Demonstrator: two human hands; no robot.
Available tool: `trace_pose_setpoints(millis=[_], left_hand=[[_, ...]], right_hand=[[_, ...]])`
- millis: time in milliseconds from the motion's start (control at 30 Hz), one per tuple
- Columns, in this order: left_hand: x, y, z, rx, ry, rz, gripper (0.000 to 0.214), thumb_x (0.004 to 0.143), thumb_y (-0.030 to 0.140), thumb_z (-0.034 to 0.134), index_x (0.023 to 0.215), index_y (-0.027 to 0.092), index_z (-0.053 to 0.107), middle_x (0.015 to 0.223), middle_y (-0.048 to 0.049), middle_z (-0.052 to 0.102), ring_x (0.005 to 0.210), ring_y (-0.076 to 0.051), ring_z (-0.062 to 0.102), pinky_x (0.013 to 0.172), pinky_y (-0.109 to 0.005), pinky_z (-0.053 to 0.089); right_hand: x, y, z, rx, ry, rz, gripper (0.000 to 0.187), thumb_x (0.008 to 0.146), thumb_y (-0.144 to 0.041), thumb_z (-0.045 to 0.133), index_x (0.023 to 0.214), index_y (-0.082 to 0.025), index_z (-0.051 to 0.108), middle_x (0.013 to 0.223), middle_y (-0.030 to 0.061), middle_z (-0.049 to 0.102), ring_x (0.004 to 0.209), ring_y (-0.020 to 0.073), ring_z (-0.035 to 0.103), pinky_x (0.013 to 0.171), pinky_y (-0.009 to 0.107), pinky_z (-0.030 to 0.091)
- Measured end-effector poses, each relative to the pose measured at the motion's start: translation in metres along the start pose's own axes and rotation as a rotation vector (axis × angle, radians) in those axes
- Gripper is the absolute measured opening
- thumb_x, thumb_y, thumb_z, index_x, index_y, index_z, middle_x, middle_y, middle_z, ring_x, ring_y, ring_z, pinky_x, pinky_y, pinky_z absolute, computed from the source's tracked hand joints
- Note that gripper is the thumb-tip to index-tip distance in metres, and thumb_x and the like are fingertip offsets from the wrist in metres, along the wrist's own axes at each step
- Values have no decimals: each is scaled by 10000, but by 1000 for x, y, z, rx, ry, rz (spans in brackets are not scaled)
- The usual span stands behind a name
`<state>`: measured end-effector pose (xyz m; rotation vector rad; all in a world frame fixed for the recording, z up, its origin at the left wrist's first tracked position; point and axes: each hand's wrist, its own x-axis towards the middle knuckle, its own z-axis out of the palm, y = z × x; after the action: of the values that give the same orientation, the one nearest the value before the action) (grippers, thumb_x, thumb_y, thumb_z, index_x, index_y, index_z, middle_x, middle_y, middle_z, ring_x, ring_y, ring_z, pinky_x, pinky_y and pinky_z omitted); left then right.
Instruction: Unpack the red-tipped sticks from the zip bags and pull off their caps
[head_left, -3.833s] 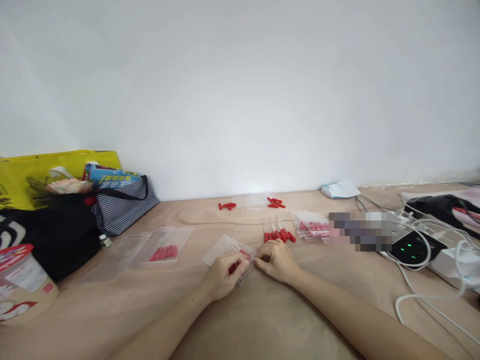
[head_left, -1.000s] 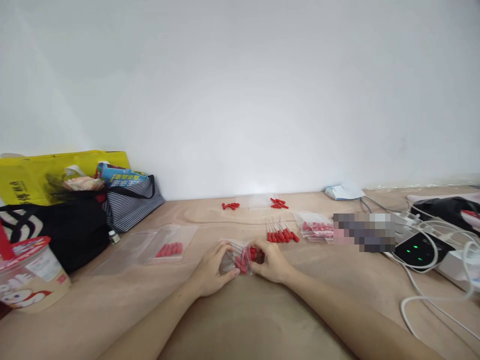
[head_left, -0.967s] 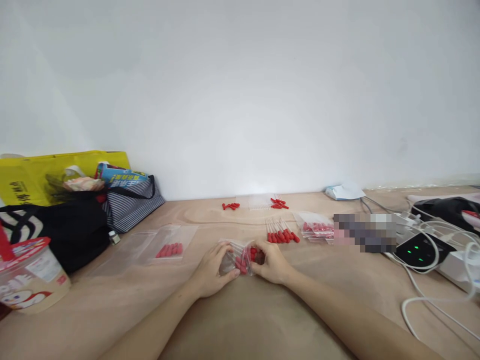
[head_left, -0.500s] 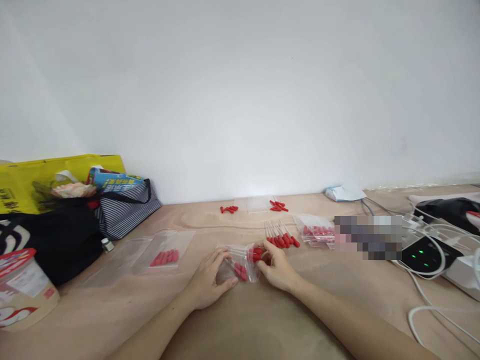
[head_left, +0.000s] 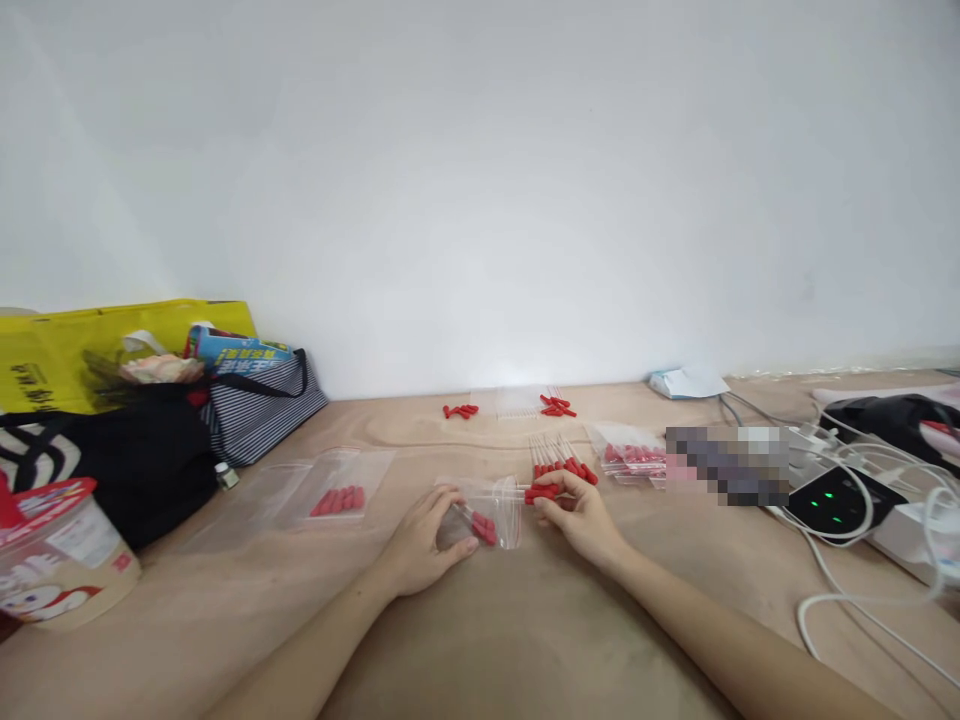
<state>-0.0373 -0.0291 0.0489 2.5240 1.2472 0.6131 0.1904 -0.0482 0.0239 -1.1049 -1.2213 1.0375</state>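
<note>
My left hand (head_left: 427,535) holds a small clear zip-lock bag (head_left: 508,522) flat on the table, its fingers over the left end and its thumb at the lower edge. Inside the bag lie a few red-handled tools (head_left: 484,527) with thin pale shafts; their exact kind is unclear. My right hand (head_left: 577,515) pinches more red-handled tools (head_left: 538,494) just right of the bag's mouth, their shafts pointing left into or over it. Behind that hand lies a row of loose red-handled tools (head_left: 574,468). Left of my left hand is a bag with red handles inside (head_left: 339,500).
Filled bags (head_left: 634,460) are stacked at right. Against the wall lie more red-handled tools (head_left: 557,406) and red pieces (head_left: 460,411). Fabric bags (head_left: 262,405), a small bottle (head_left: 226,476) and a tub (head_left: 71,550) stand left. White cables (head_left: 817,600) and a black power unit (head_left: 844,505) occupy the right.
My right hand has moved rightward with the red-handled tools, so their handles now sit clear of the bag's mouth. My left hand stays on the bag. The view has shifted slightly.
</note>
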Motion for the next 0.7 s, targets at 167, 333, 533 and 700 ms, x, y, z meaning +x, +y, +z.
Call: trace_pose_setpoints(millis=[167,333,533,700], left_hand=[[-1,0,0,9,-5,0,357,728,375,555,1031,198,489,1218,-100,468,1148,-257,422,946,-422,359],[-1,-2,1,16,1,9,349,731,354,552,1038,201,488,1199,-95,480,1138,-257,429,937,-419,367],[0,-4,0,6,7,1,352,731,368,548,1036,202,495,1213,-101,472,1139,-265,429,938,-429,366],[-2,-3,-1,2,17,2,336,735,366,547,1027,207,501,1200,-96,484,1129,-264,437,933,-424,371]], right_hand=[[-7,-10,-29,-22,93,-63,277,611,-418,648,708,-175,557,594,-4,576,518,112,528,497,250,470],[1,-21,-54,-61,204,-247,255,663,-398,630,771,-178,559,660,18,598,559,128,555,532,266,478],[31,-18,-44,-568,196,-623,144,772,-251,505,863,-196,602,867,63,594,767,161,579,678,294,485],[47,-1,-23,-1049,100,-638,223,796,-136,430,904,-209,612,912,71,584,795,162,562,681,269,446]])
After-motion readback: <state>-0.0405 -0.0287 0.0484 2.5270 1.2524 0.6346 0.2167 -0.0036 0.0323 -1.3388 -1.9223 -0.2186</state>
